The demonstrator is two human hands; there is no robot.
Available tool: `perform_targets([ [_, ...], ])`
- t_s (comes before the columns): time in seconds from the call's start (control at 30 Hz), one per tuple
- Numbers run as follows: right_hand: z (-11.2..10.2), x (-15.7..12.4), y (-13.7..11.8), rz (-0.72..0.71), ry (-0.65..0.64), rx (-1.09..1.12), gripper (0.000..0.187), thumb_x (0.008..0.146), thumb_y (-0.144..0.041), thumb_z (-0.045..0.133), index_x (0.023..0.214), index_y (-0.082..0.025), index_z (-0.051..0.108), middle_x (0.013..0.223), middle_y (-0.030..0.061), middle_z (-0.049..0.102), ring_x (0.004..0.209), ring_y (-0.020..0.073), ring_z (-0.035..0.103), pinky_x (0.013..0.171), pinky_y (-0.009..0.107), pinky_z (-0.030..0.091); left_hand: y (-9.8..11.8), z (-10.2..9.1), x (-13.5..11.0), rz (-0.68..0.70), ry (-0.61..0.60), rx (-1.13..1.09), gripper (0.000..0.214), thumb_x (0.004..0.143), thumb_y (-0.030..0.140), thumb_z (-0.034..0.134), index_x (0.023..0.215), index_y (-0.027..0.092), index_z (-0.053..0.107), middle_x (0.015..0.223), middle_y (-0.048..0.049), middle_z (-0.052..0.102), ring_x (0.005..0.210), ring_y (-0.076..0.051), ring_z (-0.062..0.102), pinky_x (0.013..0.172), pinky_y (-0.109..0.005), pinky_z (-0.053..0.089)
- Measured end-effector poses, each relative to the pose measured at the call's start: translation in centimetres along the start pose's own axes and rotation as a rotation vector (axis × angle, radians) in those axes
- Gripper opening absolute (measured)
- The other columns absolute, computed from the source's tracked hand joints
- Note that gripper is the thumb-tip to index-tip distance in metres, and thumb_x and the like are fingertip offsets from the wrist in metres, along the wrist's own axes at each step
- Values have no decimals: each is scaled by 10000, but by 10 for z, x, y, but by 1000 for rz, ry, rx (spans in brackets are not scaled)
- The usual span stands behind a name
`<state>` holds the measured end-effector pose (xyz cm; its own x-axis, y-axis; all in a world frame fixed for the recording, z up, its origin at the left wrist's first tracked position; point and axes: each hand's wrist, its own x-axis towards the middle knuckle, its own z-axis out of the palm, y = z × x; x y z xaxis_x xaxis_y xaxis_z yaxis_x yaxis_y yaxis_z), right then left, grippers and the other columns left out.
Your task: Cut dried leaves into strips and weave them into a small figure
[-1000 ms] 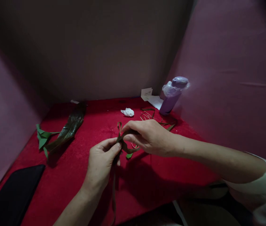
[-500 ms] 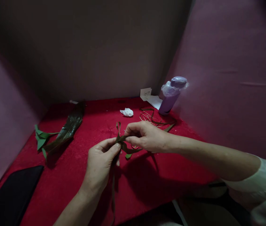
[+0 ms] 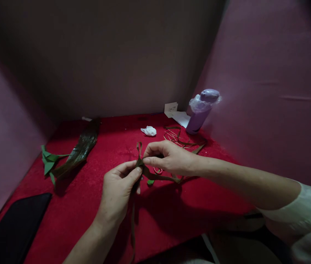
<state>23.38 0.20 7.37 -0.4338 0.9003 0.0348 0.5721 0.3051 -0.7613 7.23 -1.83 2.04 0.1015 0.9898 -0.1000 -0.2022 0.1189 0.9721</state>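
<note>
in the head view, the left hand and right hand each pinch a thin dark leaf strip just above the red table, thumb and forefinger closed on it where it seems knotted, though the dim light blurs that. a broad leaf lies well to the left, a purple bottle at the back right.

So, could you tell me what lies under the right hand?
A small pink ring and part of the leaf strip show beneath the right hand; the palm covers the rest.
</note>
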Motion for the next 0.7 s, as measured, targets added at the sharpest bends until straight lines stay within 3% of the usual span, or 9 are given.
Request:
perform_targets([
  [0.37,2,1,8,-9,14,-48,157,808,-300,544,750,-164,597,688,-8,584,628,94,490,547,224,330,-2,0,0,0,-1,-4,225,664,244,706,863,139,698,614,2,631,404,-46,447,366,-163,352],
  [0.7,3,-3,0,11,108,-131,125,790,-245,540,712,-161,590,693,1,593,613,92,475,540,226,297,-2,-1,0,-7,-23,-27,234,655,249,723,864,148,700,654,-5,650,432,-51,462,386,-168,362],
])
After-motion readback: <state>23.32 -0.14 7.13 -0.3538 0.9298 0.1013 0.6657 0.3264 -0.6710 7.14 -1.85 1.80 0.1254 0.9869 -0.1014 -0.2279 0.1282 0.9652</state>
